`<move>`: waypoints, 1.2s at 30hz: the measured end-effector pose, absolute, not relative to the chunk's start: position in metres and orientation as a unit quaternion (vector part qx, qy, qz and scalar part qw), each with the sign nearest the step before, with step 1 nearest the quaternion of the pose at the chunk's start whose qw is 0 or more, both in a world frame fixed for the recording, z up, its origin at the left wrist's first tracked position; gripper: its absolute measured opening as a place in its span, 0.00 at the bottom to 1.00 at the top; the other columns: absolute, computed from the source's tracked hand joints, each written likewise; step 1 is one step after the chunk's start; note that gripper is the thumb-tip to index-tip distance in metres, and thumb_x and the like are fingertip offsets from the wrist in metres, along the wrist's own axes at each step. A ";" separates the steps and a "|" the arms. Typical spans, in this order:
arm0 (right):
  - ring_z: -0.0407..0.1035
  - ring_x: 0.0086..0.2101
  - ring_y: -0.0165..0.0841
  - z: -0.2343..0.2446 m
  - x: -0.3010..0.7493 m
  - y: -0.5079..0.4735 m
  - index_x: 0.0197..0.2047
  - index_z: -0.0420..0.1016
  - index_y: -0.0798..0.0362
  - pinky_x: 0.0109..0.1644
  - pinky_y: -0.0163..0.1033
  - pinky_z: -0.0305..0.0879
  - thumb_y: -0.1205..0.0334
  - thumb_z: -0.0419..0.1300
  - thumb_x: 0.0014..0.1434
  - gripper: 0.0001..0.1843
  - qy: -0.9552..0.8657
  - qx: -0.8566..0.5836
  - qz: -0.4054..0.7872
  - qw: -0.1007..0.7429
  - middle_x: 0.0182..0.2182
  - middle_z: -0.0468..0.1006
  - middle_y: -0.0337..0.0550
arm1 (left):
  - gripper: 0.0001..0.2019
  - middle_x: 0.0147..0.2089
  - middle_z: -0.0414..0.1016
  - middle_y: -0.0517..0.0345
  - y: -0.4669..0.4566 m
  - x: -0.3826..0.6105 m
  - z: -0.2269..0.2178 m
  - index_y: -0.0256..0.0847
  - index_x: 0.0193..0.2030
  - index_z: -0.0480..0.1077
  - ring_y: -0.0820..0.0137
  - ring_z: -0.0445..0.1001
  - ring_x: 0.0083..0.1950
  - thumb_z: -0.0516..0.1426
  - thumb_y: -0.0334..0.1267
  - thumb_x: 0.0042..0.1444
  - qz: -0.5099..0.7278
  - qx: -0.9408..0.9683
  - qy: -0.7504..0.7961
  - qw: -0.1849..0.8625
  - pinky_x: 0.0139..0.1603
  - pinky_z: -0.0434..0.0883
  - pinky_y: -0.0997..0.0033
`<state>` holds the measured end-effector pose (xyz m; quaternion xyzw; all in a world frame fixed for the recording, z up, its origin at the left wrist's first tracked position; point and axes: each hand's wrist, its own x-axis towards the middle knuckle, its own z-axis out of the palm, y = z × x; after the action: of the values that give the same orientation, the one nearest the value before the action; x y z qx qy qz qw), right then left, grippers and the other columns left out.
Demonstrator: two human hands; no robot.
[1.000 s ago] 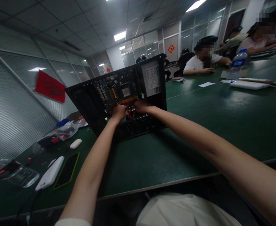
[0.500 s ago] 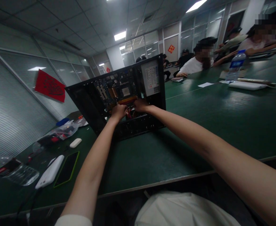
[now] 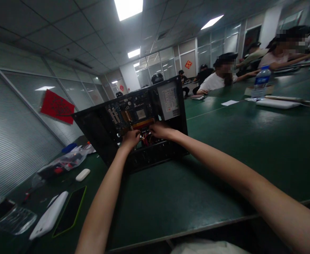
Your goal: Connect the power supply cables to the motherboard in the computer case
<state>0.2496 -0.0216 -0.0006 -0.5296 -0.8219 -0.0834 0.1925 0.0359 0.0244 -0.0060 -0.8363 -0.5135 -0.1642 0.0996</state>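
An open black computer case (image 3: pixel 144 162) stands on the green table, its inside facing me. A motherboard (image 3: pixel 141 106) with a square metal processor in the socket is mounted in it. Low on the board lies an orange-brown memory module (image 3: pixel 143 124), slightly tilted. My left hand (image 3: pixel 130 139) is closed at the module's left end, and my right hand (image 3: pixel 160 130) pinches around its right end; the fingertips are partly in shadow. Red cables (image 3: pixel 145 139) bunch between the hands. A power supply (image 3: pixel 169 98) with a white label fills the upper right corner.
To the left lie a phone with a green edge (image 3: pixel 70 211), a white power bank (image 3: pixel 49 215), a water bottle (image 3: pixel 13 217), a white earbud case (image 3: pixel 83 175) and a plastic bag (image 3: pixel 62 163). Another bottle (image 3: pixel 262 83) stands at right, near seated people.
The view has tipped upward, so the case and table sit lower. Both hands stay by the ends of the memory module, with little visible movement against the case.
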 end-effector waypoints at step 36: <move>0.76 0.38 0.40 -0.009 0.261 -0.042 0.53 0.79 0.57 0.38 0.37 0.63 0.53 0.47 0.74 0.24 -0.858 -0.469 -0.071 0.199 0.42 0.83 0.56 | 0.31 0.69 0.68 0.52 -0.029 -0.001 0.038 0.41 0.68 0.65 0.60 0.69 0.67 0.53 0.57 0.64 0.003 -0.900 -0.407 -0.157 0.70 0.62 0.62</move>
<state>0.2608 -0.0420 -0.0085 -0.4689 -0.8575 -0.0712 0.1994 -0.0010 -0.0286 0.0375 -0.8998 -0.4071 0.0032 -0.1569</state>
